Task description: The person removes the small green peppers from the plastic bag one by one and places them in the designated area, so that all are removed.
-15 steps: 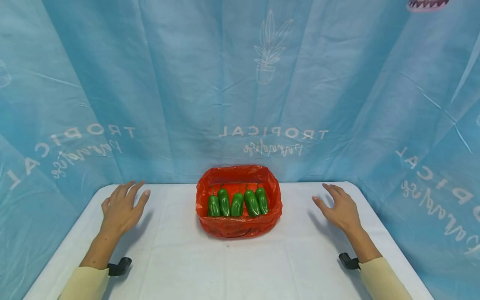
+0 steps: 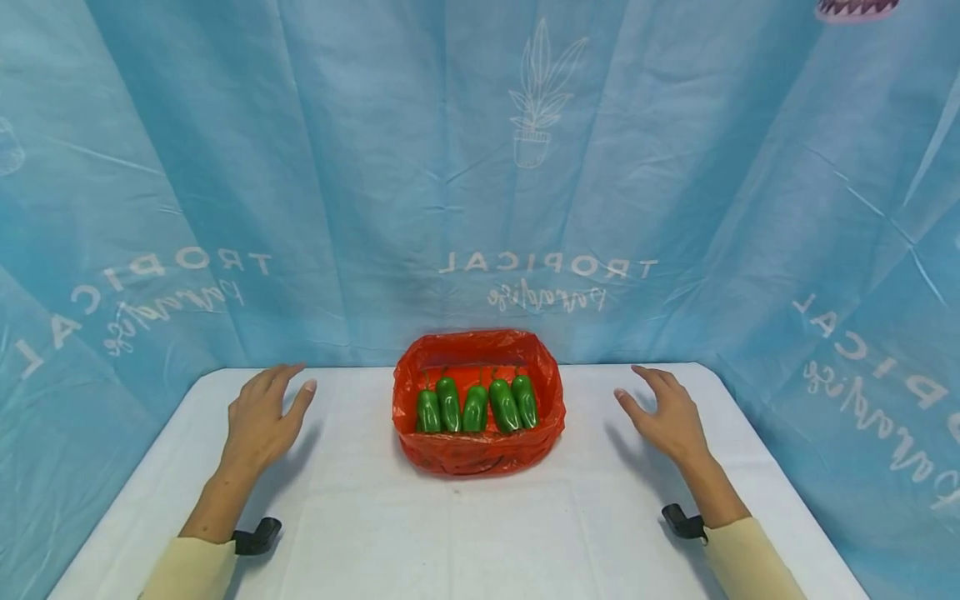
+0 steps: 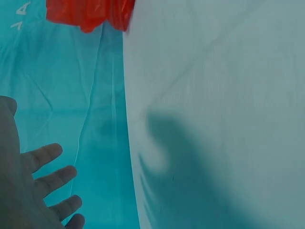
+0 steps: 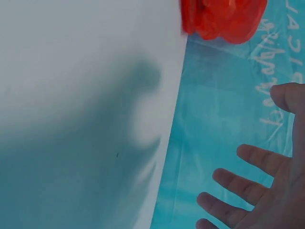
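Observation:
A red plastic bag (image 2: 480, 457) with its mouth spread wide stands at the middle of the far side of the table. Inside it, several green peppers (image 2: 475, 408) lie in a row, stems pointing away from me. To the left of the bag, my left hand (image 2: 261, 423) hovers over the table, fingers spread and holding nothing. My right hand (image 2: 670, 421) is raised on the other side, thumb apart from relaxed fingers, also bare of any object. Both wrist views show the bag's red side, the left one at the top (image 3: 90, 12) and the right one likewise (image 4: 224, 19).
A white cloth covers the table (image 2: 450, 542). Blue printed curtains (image 2: 390, 183) hang close behind its far edge and along both sides. Each wrist wears a black camera mount, left (image 2: 257, 537) and right (image 2: 682, 522).
Both hands have moved inward towards the bag, the left one rightwards and the right one slightly leftwards. The bag and peppers have stayed in place.

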Tool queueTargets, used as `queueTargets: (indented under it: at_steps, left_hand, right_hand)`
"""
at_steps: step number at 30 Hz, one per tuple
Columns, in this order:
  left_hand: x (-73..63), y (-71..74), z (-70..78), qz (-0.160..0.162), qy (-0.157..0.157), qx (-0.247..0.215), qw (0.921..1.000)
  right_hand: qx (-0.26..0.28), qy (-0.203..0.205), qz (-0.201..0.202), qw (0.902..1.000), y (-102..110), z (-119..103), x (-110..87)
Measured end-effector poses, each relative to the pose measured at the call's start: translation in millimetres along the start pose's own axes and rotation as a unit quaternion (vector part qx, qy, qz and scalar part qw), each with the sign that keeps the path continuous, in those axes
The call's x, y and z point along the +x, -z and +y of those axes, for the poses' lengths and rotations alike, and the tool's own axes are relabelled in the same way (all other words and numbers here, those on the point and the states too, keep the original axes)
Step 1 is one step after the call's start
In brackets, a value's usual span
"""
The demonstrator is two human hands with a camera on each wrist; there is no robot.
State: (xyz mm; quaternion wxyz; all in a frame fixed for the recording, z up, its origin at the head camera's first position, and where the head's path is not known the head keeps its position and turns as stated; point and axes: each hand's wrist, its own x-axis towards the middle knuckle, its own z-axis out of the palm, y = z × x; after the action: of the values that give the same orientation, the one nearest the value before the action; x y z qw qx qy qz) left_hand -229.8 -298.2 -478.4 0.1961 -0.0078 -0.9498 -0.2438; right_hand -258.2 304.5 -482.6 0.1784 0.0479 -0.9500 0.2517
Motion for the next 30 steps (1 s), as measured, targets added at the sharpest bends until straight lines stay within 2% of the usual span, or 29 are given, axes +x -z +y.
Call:
queueTargets:
  at_steps: [5,12,19,30]
  left_hand:
    - [-3.0,-5.9,8.4,0.0,0.007,-0.026,0.9996]
    - [-4.7,-10.6,24.0,0.003,0.004,-0.054,0.9985]
    - [-3.7,-17.9,42.5,-0.02,0.021,-0.066,0.9974]
    - [-0.7,-38.7,59.7,-0.042,0.032,-0.092,0.9943]
  right_hand:
    - [-0.001,0.001,-0.007,1.0,-3.7,-8.5,1.1]
    - [0.016,0.037,0.01,0.9991,-5.0,-16.0,3.7]
    - [0.017,0.055,0.001,0.9983,-8.3,-26.6,7.7]
    - [0.02,0.109,0.018,0.9937,-7.3,-48.0,15.4]
